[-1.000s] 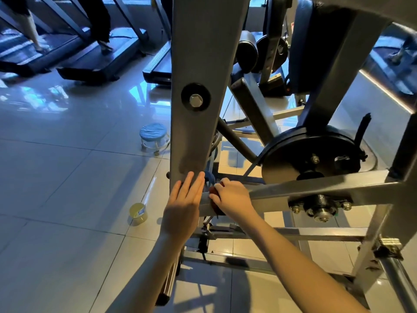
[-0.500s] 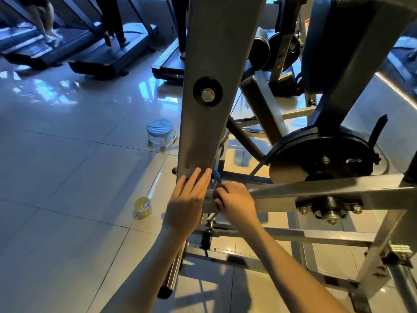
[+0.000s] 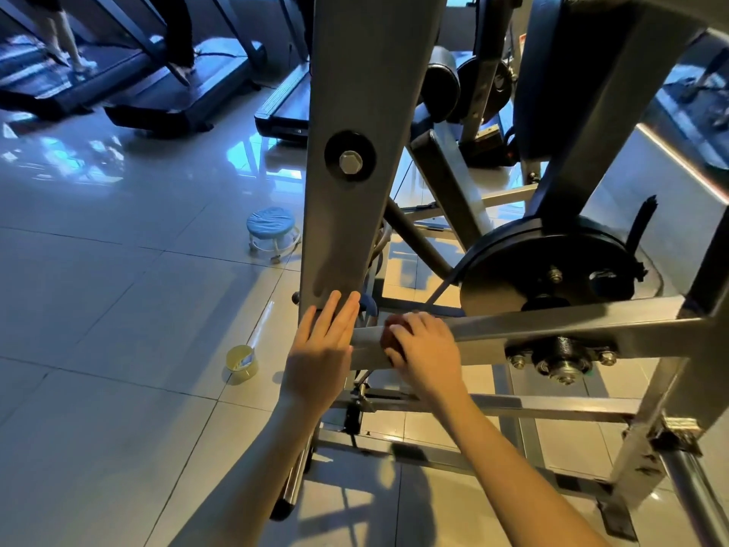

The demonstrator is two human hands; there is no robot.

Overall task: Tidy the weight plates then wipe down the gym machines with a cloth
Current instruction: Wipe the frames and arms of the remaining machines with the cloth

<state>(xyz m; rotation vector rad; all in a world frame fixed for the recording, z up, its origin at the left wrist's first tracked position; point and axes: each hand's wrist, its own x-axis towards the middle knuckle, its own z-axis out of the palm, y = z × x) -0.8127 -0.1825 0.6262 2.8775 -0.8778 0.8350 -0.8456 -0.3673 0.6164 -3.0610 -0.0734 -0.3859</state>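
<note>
Wiping was under way. The right hand (image 3: 426,353) was curled over a dark red cloth (image 3: 388,341), pressing it onto the grey crossbar (image 3: 552,321), just beside where that bar met the upright post (image 3: 355,92). The left hand (image 3: 319,353) lay flat with its fingers straight and together on the foot of the post. It grasped nothing and looked like a brace.

As for the plates, one black plate (image 3: 524,270) sat on its peg just behind the crossbar. A second plate (image 3: 489,84) hung on the gear further back, and none lay loose on the floor (image 3: 98,309) in view. So the tidying looked done, at least here. Most of the wipe-down seemed left, I'd judge: the crossbar out to the right, the post, the lower rail (image 3: 552,412), and whatever machines stood behind.

There was one container, a small yellow tub (image 3: 241,363) on the floor left of the post. It could have been a tub or a roll of tape, and its contents could not be made out. A blue-topped stool (image 3: 271,225) stood beyond it.
</note>
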